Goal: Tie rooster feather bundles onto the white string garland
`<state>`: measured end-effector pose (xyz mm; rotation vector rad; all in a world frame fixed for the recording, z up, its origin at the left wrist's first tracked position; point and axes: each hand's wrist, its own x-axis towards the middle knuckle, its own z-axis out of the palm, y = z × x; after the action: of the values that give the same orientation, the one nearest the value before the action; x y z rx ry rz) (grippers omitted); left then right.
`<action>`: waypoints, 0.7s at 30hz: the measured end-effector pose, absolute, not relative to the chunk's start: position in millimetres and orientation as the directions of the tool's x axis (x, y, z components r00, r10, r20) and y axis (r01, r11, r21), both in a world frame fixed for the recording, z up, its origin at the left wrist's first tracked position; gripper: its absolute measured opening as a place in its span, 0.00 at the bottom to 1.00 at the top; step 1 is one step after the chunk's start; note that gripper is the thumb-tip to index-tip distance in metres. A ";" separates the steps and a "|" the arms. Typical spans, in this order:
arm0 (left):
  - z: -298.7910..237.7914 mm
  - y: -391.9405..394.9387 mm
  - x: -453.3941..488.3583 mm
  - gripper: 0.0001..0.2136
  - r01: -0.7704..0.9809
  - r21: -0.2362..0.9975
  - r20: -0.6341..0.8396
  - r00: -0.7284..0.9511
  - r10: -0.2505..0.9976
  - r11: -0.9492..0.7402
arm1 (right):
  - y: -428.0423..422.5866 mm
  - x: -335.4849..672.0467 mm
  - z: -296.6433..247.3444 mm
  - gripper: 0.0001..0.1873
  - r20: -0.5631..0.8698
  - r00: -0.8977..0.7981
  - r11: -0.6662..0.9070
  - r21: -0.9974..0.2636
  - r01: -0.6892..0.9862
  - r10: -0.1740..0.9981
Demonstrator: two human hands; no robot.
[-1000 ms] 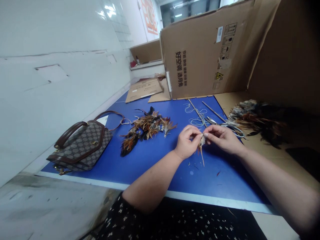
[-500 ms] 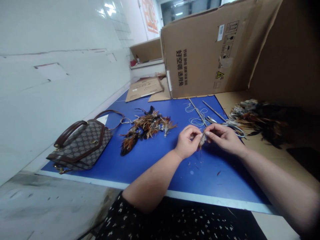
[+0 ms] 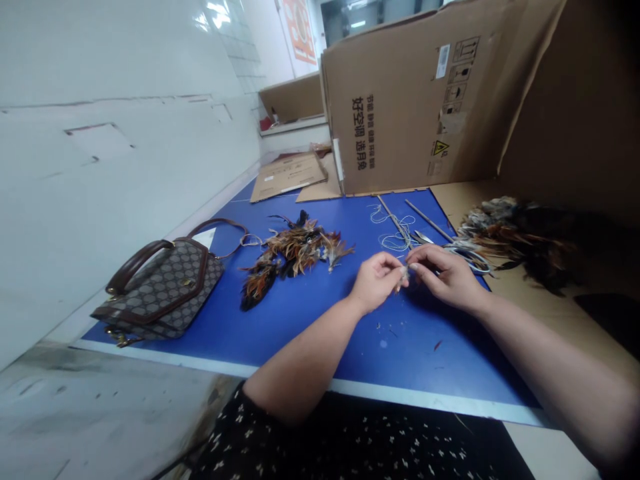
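Over the blue table [image 3: 320, 327], a small greyish-brown feather [image 3: 403, 273] is pinched at the tips of my fingers, mostly covered by them. My left hand [image 3: 376, 283] closes thumb and forefinger on it from the left. From the right, my right hand [image 3: 445, 277] pinches at its upper end, fingertips almost touching the left ones. Just beyond my hands lie a loose tangle of pale string [image 3: 395, 240], thin sticks [image 3: 425, 219] and scissors [image 3: 424, 238], their handles partly behind my right hand. A pile of brown and black feathers [image 3: 295, 250] spreads to the left.
A patterned handbag [image 3: 165, 287] with a brown strap sits at the left, near the wall. Another feather heap [image 3: 520, 233] lies on cardboard at the right. A large cardboard box [image 3: 405, 113] stands behind, with flat cardboard [image 3: 290, 177] beside it. Feather scraps dot the table's near side.
The feather hung below my fingertips before; now less of it shows, tucked behind my left fingers. Both hands stay in nearly the same place.
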<state>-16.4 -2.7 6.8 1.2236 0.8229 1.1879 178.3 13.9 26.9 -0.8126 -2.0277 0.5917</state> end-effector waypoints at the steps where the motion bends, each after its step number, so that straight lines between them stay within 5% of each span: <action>1: 6.6 -2.3 -16.1 0.17 -0.222 0.972 0.122 0.221 0.968 -0.072 | 14.1 178.2 27.4 0.09 0.548 -0.425 0.687 -0.645 0.334 0.721; 10: -4.9 4.3 -11.0 0.13 -0.136 0.975 0.185 0.076 0.980 -0.174 | 18.0 176.9 19.8 0.04 0.631 -0.449 0.775 -0.508 0.377 0.632; 21: -0.4 3.0 -10.5 0.16 -0.169 0.968 0.196 0.040 0.980 -0.187 | 20.1 179.8 15.6 0.02 0.609 -0.443 0.749 -0.470 0.467 0.658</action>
<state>-10.5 3.0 -0.4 1.2488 0.9465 1.3795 179.8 20.1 15.6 -0.8427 -2.1201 0.2943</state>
